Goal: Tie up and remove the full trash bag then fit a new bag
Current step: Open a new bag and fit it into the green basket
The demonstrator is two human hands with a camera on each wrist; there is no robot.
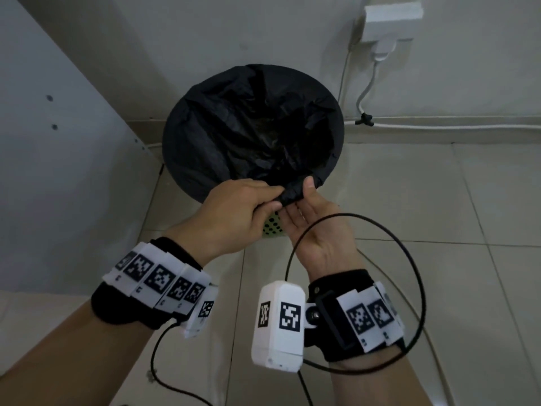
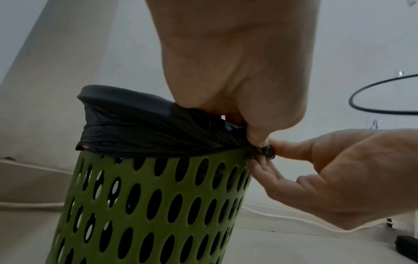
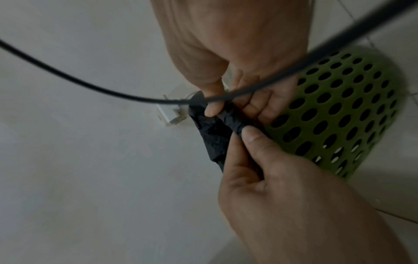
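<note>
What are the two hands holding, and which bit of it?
Both the left hand and the right hand pinch the black trash bag at its bunched, twisted edge on the near rim of the green bin.

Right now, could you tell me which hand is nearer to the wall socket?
Right. The right hand pinches the trash bag at the bin's near rim on the side toward the wall socket; the left hand grips the same bunch, farther off.

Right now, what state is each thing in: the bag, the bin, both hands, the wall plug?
Black trash bag: still lining the bin, mouth open, near edge bunched into a twist.
Green perforated bin: upright on the floor.
Left hand: pinching the twisted edge.
Right hand: palm up, thumb pressing the twist.
White plug: seated in the wall socket.
</note>
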